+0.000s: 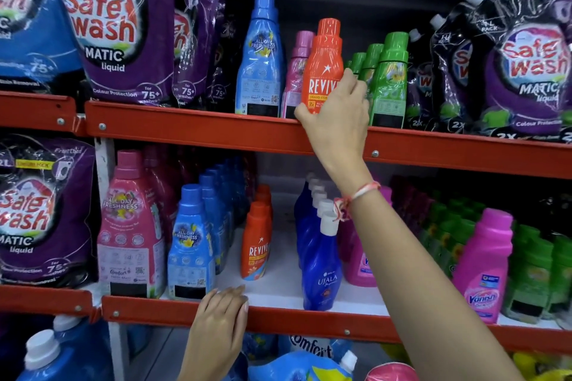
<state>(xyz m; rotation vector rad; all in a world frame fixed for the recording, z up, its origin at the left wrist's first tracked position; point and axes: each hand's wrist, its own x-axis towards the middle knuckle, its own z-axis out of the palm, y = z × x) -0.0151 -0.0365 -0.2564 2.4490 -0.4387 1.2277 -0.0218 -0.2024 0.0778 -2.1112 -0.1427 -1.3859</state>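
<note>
Two red shelf rails cross the frame: the upper rail [198, 128] runs through the middle and the lower rail [309, 323] runs near the bottom. Your orange Revive bottle [323, 68] stands at the front of the upper shelf, just right of centre. It sits between a pink bottle [297, 71] on its left and a green bottle [390, 77] on its right. Its long axis is upright, cap toward the top of the frame.

Your right hand [337, 114] is the nearer one. It reaches up from the lower right and sits at the bottle's lower body. It wraps the bottle, thumb [301, 111] on the left side and fingers [353, 83] curled round the right. The rail hides the base, so you cannot tell whether it touches the shelf.

Your left hand [221, 312] lies well below, at lower centre. Its fingers are together and lightly bent, resting on the lower rail and holding nothing.
</note>
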